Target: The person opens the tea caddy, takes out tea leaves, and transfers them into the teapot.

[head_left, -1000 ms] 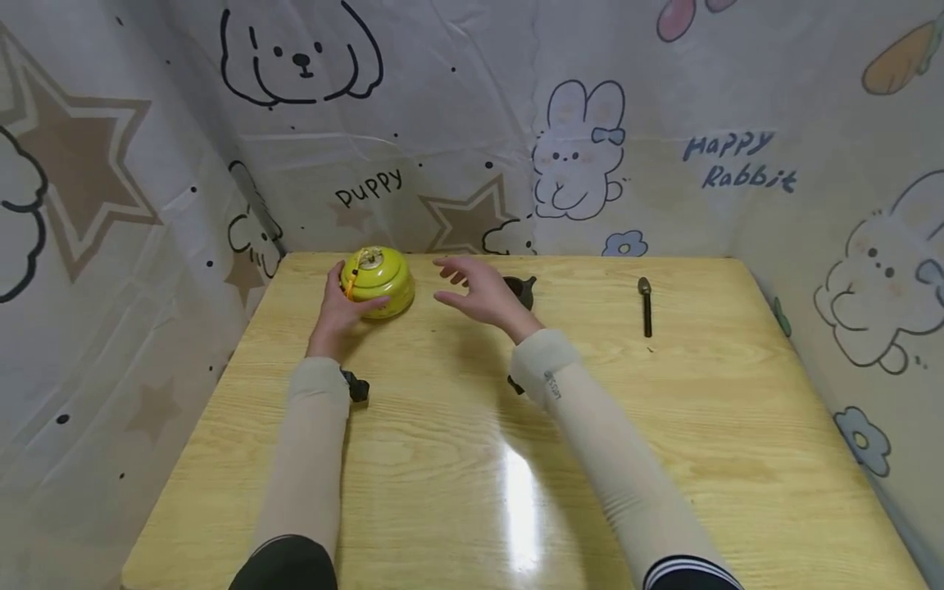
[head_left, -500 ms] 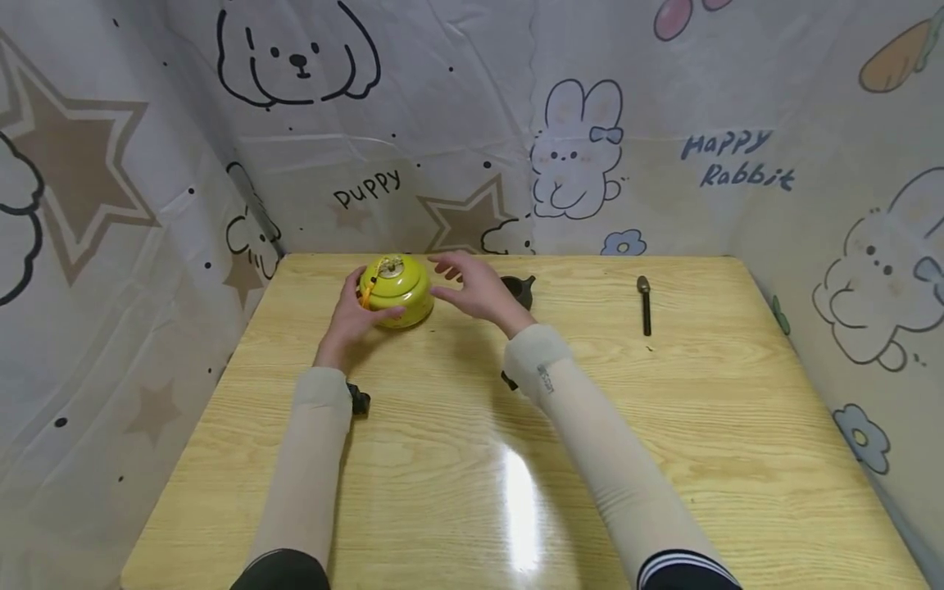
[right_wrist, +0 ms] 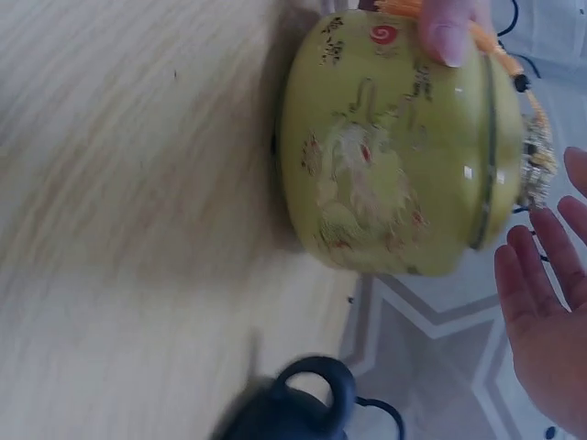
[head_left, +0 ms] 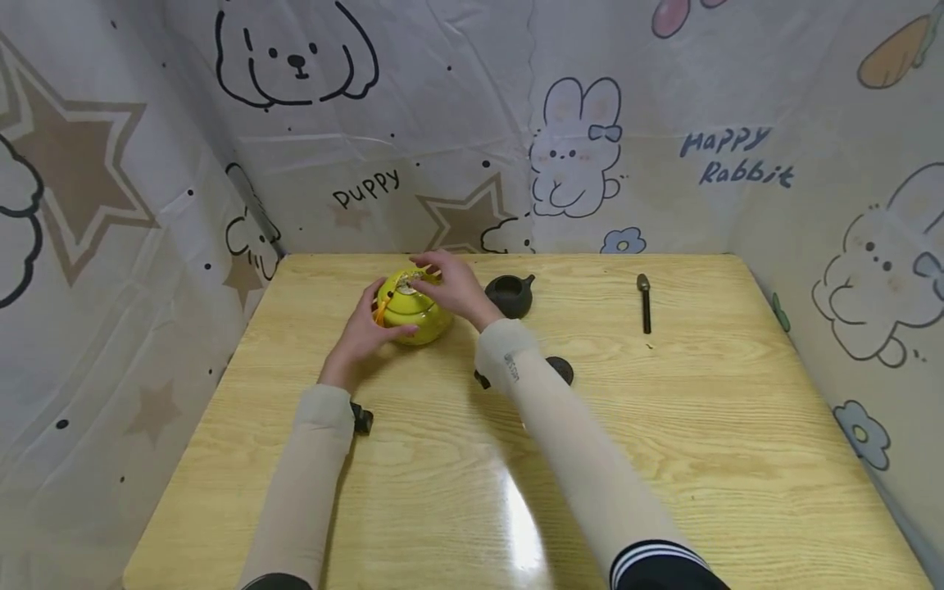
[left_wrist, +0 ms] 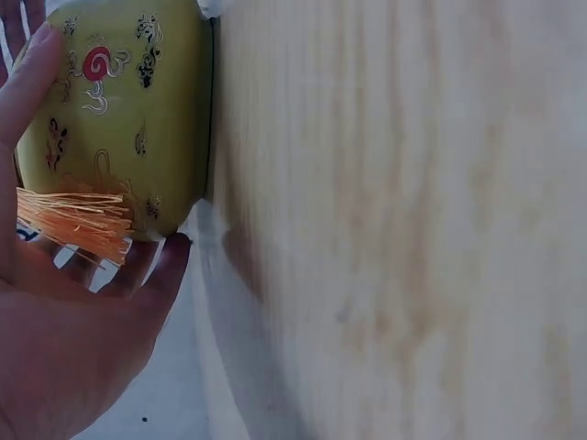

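Observation:
My left hand (head_left: 361,332) grips a glossy yellow lidded jar (head_left: 435,328) from its left side, thumb across the front and fingers around the far side. Printed red and dark motifs cover the jar's wall in the left wrist view, where an orange tassel (left_wrist: 83,220) hangs beside the palm. The jar stands upright at the table surface. Over the lid is my right hand (head_left: 457,291), fingers spread around the ornate metallic knob (right_wrist: 537,163). The right wrist view shows those fingers (right_wrist: 532,266) fairly straight and close to the knob; contact is not plain.
A dark teapot (head_left: 509,297), uncovered, stands just right of the jar. Its likely lid, a dark round disc (head_left: 562,369), lies partly behind my right sleeve. Farther right lies a spoon-like tool (head_left: 645,303) with a black handle. Printed cloth walls border the wooden table (head_left: 737,426).
My left hand has brought the jar rightward and nearer to me. The right hand has moved left onto the lid's knob area, uncovering the teapot and part of the dark disc.

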Available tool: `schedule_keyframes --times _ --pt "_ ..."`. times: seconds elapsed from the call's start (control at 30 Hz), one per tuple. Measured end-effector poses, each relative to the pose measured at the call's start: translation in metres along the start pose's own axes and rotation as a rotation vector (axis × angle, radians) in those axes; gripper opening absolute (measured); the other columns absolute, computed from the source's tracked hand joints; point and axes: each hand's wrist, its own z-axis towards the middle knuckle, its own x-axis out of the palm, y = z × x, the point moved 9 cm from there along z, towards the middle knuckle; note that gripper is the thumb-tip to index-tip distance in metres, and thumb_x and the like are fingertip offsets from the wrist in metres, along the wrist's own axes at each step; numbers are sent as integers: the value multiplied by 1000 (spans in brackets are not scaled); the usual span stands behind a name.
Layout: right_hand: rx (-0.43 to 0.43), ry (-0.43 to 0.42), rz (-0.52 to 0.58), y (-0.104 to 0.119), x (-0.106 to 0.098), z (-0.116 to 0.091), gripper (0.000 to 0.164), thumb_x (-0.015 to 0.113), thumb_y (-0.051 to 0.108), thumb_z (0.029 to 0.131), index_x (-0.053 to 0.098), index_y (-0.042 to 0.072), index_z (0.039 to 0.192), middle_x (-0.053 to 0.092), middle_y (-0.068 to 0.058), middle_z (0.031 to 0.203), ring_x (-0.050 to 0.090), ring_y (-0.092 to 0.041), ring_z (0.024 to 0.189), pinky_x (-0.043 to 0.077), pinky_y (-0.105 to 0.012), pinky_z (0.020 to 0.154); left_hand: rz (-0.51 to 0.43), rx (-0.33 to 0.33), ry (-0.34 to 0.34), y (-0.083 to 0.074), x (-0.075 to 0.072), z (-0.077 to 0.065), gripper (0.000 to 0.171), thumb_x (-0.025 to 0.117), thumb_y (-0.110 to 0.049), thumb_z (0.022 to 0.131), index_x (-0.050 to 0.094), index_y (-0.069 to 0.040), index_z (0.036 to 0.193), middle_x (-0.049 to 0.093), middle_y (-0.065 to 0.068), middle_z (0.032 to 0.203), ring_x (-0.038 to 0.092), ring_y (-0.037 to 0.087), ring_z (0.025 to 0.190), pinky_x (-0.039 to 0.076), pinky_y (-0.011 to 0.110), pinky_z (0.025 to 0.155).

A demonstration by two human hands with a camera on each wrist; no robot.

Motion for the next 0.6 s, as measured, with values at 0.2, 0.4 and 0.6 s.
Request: schedule_keyframes --times 0.2,0.4,0.6 --pt "7 -47 -1 1 4 6 39 71 22 100 67 9 137 67 -8 133 63 -23 119 51 -36 105 -15 24 16 -7 5 -3 119 89 -41 82 7 -25 168 24 16 169 29 35 154 25 55 126" --pt "5 -50 -53 2 17 10 31 70 25 101 73 12 129 70 -5 132 61 -21 119 47 -35 108 -59 -13 33 -17 5 -15 115 87 -29 87 6 -22 168 23 19 169 28 38 154 23 56 127" --pt "30 -90 -52 -4 16 9 28 72 26 99 76 15 124 71 -2 126 62 -18 112 49 -34 101 -54 -22 65 -38 7 -27 112 84 -23 89 4 -16 168 21 22 169 27 40 154 22 57 126"
